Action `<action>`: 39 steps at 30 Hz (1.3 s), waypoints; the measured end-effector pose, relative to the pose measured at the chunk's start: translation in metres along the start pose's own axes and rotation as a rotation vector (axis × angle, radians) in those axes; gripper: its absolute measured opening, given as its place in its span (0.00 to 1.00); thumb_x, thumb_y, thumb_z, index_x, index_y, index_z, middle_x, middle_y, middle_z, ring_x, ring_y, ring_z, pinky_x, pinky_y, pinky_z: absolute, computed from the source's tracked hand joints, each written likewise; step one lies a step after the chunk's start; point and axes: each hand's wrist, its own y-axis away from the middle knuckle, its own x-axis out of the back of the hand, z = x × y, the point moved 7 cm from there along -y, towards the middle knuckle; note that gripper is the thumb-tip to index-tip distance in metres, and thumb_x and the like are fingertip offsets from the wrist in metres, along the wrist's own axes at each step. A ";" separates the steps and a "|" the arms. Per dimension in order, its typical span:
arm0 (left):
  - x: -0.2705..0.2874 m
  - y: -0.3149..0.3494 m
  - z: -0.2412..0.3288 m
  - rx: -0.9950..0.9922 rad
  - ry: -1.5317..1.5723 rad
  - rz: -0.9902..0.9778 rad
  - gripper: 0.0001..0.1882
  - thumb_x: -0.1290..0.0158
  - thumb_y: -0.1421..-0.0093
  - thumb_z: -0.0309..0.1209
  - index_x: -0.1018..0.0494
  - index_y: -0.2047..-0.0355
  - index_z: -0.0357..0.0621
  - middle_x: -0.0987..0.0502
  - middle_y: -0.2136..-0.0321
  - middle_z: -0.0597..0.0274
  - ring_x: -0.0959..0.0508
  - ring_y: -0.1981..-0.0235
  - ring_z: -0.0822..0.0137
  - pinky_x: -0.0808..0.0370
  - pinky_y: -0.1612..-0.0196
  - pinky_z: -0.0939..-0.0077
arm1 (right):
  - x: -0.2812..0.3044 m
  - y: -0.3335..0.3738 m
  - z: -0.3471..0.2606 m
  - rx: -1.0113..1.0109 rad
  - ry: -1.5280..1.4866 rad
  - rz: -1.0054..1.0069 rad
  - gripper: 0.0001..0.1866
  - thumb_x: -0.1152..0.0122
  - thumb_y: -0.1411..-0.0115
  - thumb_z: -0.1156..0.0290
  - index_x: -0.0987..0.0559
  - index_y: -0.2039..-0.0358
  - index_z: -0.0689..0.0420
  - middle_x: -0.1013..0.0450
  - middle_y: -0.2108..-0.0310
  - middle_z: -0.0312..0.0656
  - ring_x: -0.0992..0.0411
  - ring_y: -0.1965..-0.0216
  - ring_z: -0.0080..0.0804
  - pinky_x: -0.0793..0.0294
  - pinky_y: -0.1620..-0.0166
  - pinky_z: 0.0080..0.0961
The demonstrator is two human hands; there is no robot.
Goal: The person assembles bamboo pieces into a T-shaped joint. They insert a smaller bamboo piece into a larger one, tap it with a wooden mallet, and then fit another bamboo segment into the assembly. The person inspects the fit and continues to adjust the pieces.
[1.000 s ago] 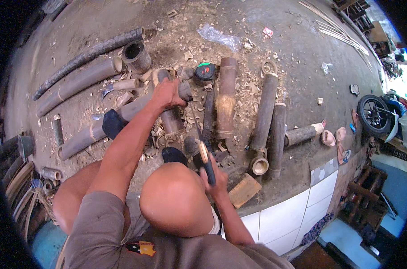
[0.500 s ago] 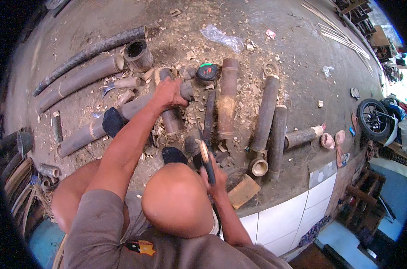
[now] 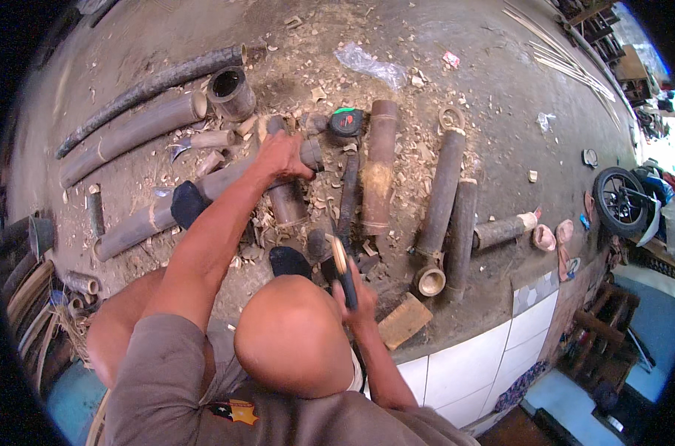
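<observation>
My left hand [image 3: 284, 156] is wrapped over the right end of a long bamboo tube [image 3: 222, 181], which slants across the floor before me. Under it another bamboo tube [image 3: 288, 204] lies crosswise. Low in front of my right knee, my right hand [image 3: 360, 297] closes round a thin-bladed tool [image 3: 340, 256] with a black and wood-coloured handle. Its blade is seen nearly edge-on, so the exact kind is unclear. A tape measure [image 3: 346, 122] rests beyond the hands, and a reddish-brown bamboo tube [image 3: 378, 163] lies to the right.
More bamboo tubes [image 3: 441, 189] lie to the right, others [image 3: 133, 137] to the left, beside a short upright bamboo cup [image 3: 231, 93]. A hatchet-like tool [image 3: 204, 140] rests on the floor among scattered chips. A wooden block [image 3: 405, 321] sits near white tiles [image 3: 456, 372]; a wheel [image 3: 620, 201] stands far right.
The whole view has shifted very slightly. Both hands keep their grips in nearly the same places, and the bamboo tubes have not visibly moved.
</observation>
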 end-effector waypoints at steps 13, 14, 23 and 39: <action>-0.003 -0.003 -0.007 -0.025 -0.010 -0.027 0.47 0.30 0.65 0.55 0.24 0.47 0.39 0.18 0.55 0.43 0.24 0.47 0.44 0.31 0.43 0.53 | 0.016 0.042 0.004 0.011 -0.068 0.075 0.35 0.35 0.37 0.60 0.30 0.33 0.62 0.18 0.65 0.57 0.18 0.74 0.49 0.19 0.69 0.40; 0.000 -0.009 -0.008 -0.009 -0.040 -0.046 0.47 0.30 0.65 0.55 0.24 0.46 0.39 0.18 0.55 0.42 0.24 0.47 0.44 0.31 0.43 0.53 | 0.009 0.020 -0.002 0.108 -0.009 0.080 0.32 0.36 0.39 0.70 0.30 0.34 0.66 0.19 0.71 0.54 0.18 0.76 0.40 0.22 0.71 0.34; -0.010 -0.014 -0.015 -0.037 -0.088 -0.120 0.55 0.30 0.66 0.59 0.27 0.43 0.34 0.21 0.55 0.32 0.21 0.50 0.38 0.25 0.46 0.46 | -0.019 -0.070 -0.019 -0.027 -0.097 0.004 0.30 0.37 0.35 0.66 0.29 0.35 0.63 0.25 0.76 0.55 0.21 0.77 0.46 0.23 0.71 0.38; -0.020 -0.022 -0.028 -0.045 -0.079 -0.163 0.48 0.32 0.64 0.60 0.23 0.47 0.38 0.19 0.57 0.37 0.22 0.50 0.42 0.27 0.46 0.50 | -0.010 -0.036 -0.013 -0.017 -0.130 0.039 0.31 0.36 0.36 0.65 0.28 0.35 0.65 0.22 0.70 0.58 0.19 0.74 0.39 0.22 0.70 0.35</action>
